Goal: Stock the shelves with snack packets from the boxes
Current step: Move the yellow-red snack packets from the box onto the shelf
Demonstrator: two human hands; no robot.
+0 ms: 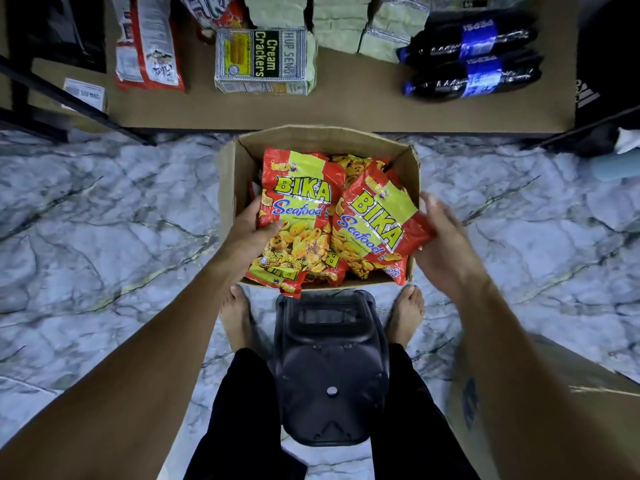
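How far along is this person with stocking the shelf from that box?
Done: the shelf already carries red snack packets. In hand: the left hand grips one Bika Seafood packet, and the open right hand is at the edge of a second packet. Left: the cardboard box still holds more packets underneath, so much remains.

— Where does the box (235, 174) sit?
— On the floor (104, 220), between the stool (330, 375) and the shelf (346, 109).
— And in it?
— On top, the left packet (301, 202) in the left hand (247, 233), the right packet (377, 220) touching the right hand (446, 244).
— On the shelf?
— The crackers (263, 60) left, the bottles (471, 60) right.
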